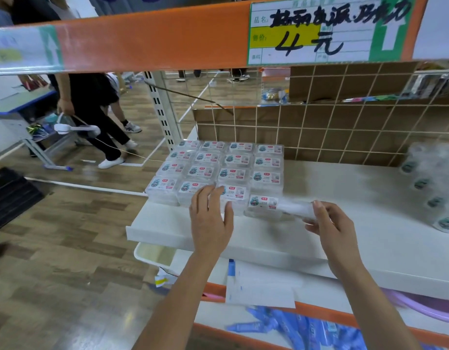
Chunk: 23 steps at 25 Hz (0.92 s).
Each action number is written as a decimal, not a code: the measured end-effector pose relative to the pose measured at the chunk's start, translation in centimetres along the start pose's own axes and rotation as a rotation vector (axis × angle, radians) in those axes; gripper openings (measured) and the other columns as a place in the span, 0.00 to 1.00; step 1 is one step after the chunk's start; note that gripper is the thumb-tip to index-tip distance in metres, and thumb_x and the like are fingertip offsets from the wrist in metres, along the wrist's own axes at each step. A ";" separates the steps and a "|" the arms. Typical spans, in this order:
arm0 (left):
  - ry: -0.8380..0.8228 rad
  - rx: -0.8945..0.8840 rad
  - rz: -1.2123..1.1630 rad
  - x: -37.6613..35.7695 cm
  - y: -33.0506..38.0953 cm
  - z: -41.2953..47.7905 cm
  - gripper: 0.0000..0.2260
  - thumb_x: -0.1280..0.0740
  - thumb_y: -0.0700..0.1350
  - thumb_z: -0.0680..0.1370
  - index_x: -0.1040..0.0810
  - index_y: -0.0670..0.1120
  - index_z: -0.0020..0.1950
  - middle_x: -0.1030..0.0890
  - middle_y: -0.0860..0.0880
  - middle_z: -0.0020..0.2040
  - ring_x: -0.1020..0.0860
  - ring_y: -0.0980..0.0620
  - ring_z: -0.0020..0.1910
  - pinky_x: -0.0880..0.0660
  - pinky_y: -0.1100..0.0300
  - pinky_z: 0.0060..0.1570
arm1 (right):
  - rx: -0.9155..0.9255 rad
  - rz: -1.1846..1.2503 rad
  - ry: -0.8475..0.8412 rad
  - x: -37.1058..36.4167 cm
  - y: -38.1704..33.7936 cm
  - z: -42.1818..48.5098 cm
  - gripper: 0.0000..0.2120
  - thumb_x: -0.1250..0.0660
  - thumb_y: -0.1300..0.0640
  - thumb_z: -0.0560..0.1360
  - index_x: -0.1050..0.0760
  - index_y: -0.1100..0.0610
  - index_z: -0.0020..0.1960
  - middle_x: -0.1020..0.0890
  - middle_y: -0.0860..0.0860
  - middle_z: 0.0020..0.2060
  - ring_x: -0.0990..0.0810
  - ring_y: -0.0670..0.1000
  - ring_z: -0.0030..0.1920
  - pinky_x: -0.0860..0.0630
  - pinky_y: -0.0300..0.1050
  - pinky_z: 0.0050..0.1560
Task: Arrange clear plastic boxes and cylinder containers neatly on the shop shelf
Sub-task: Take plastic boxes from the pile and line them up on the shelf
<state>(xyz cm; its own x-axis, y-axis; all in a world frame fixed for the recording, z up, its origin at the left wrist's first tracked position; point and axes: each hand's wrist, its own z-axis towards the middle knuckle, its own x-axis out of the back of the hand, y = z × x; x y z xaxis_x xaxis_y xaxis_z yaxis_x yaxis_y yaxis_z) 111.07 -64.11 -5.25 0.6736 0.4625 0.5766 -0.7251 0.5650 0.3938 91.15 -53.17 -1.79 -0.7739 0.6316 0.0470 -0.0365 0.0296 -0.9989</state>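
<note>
Several clear plastic boxes (216,168) with labelled lids stand in a tight grid of stacks at the left end of the white shelf (319,193). My left hand (209,218) lies with straight fingers against the front of the grid's near row. My right hand (331,226) grips the right end of one more clear box (265,204), low at the grid's front right corner. Clear cylinder containers (433,188) with dark round lids lie blurred at the shelf's right end.
An orange shelf rail with a price sign (319,29) runs overhead. A wire grid with cardboard (319,127) backs the shelf. The lower shelf holds blue packets (294,327) and a white sheet of paper. People walk on the wooden floor at the left, by a blue desk (18,107).
</note>
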 end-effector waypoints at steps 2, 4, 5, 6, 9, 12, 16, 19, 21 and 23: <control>-0.072 -0.097 -0.165 0.0 1.8 -0.2 0.16 0.39 0.47 0.77 0.27 0.41 0.62 0.24 0.44 0.59 0.29 0.47 0.61 0.34 0.57 0.64 | -0.034 0.025 -0.022 -0.5 0.0 0.0 0.12 0.40 0.48 0.78 0.23 0.55 0.45 0.18 0.55 0.43 0.18 0.53 0.40 0.21 0.55 0.50; -0.212 -0.124 -0.301 0.1 3.9 -0.6 0.19 0.39 0.49 0.77 0.29 0.43 0.65 0.24 0.46 0.61 0.28 0.50 0.60 0.32 0.60 0.63 | -0.074 0.055 -0.049 -1.1 -0.2 -0.2 0.15 0.41 0.46 0.78 0.23 0.57 0.45 0.18 0.59 0.42 0.17 0.56 0.41 0.21 0.54 0.47; -0.279 -0.112 -0.353 0.1 4.7 -0.7 0.20 0.40 0.50 0.77 0.31 0.44 0.67 0.24 0.47 0.61 0.27 0.51 0.60 0.31 0.61 0.61 | -0.093 0.076 -0.064 -1.3 -0.2 -0.2 0.17 0.41 0.46 0.78 0.23 0.58 0.45 0.18 0.62 0.42 0.17 0.58 0.42 0.21 0.52 0.45; -0.327 -0.097 -0.395 0.1 5.3 -0.9 0.20 0.40 0.51 0.77 0.32 0.45 0.68 0.24 0.48 0.60 0.26 0.53 0.58 0.30 0.62 0.59 | -0.110 0.096 -0.075 -1.5 -0.4 -0.2 0.19 0.42 0.45 0.78 0.23 0.60 0.46 0.19 0.63 0.42 0.17 0.60 0.42 0.21 0.51 0.43; -0.368 -0.004 -0.522 -0.1 6.1 -0.9 0.20 0.39 0.49 0.78 0.33 0.47 0.70 0.22 0.50 0.55 0.25 0.58 0.51 0.28 0.65 0.53 | -0.128 0.081 -0.111 -1.9 -1.0 -0.4 0.20 0.45 0.43 0.79 0.24 0.58 0.50 0.18 0.59 0.43 0.17 0.58 0.40 0.22 0.49 0.38; -0.358 0.142 -0.615 -0.3 6.0 -0.5 0.19 0.38 0.48 0.78 0.31 0.48 0.68 0.20 0.51 0.53 0.22 0.57 0.48 0.23 0.61 0.48 | 0.035 -0.093 -0.179 -1.8 -0.9 -0.6 0.15 0.38 0.48 0.76 0.33 0.48 0.62 0.21 0.51 0.55 0.18 0.50 0.46 0.21 0.44 0.44; -0.339 0.231 -0.524 -0.4 5.5 -0.2 0.19 0.41 0.51 0.79 0.30 0.47 0.68 0.19 0.50 0.52 0.21 0.58 0.45 0.23 0.65 0.43 | 0.321 -0.500 -0.354 -2.2 -0.1 0.2 0.38 0.28 0.61 0.70 0.44 0.38 0.69 0.31 0.49 0.63 0.23 0.48 0.53 0.26 0.31 0.45; -0.159 0.056 -0.246 -0.8 4.3 -0.3 0.18 0.42 0.52 0.79 0.24 0.43 0.62 0.21 0.48 0.52 0.24 0.54 0.48 0.23 0.60 0.49 | 0.318 -0.584 -0.236 -3.2 -0.1 0.9 0.32 0.31 0.61 0.72 0.39 0.43 0.71 0.27 0.54 0.58 0.23 0.51 0.51 0.30 0.31 0.46; -0.052 -0.085 -0.078 -1.2 2.9 -0.3 0.14 0.40 0.48 0.79 0.21 0.43 0.58 0.21 0.47 0.52 0.26 0.49 0.52 0.27 0.57 0.54 | 0.298 -0.636 -0.216 -3.4 0.2 1.4 0.30 0.31 0.57 0.72 0.38 0.46 0.71 0.26 0.55 0.56 0.23 0.51 0.47 0.28 0.38 0.49; -0.026 -0.107 0.038 -1.3 1.8 -0.1 0.13 0.39 0.47 0.77 0.20 0.44 0.55 0.20 0.47 0.53 0.27 0.47 0.55 0.28 0.53 0.55 | 0.297 -0.684 -0.219 -3.5 0.6 1.8 0.27 0.31 0.54 0.72 0.35 0.48 0.70 0.24 0.55 0.54 0.24 0.50 0.43 0.27 0.41 0.49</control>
<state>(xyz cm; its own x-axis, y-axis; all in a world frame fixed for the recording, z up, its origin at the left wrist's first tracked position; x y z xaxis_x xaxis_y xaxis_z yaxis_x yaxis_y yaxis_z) 108.90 -63.63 -5.41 0.6406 0.4680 0.6088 -0.7299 0.6175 0.2933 92.75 -56.76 -2.53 -0.6241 0.3792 0.6831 -0.6954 0.1291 -0.7070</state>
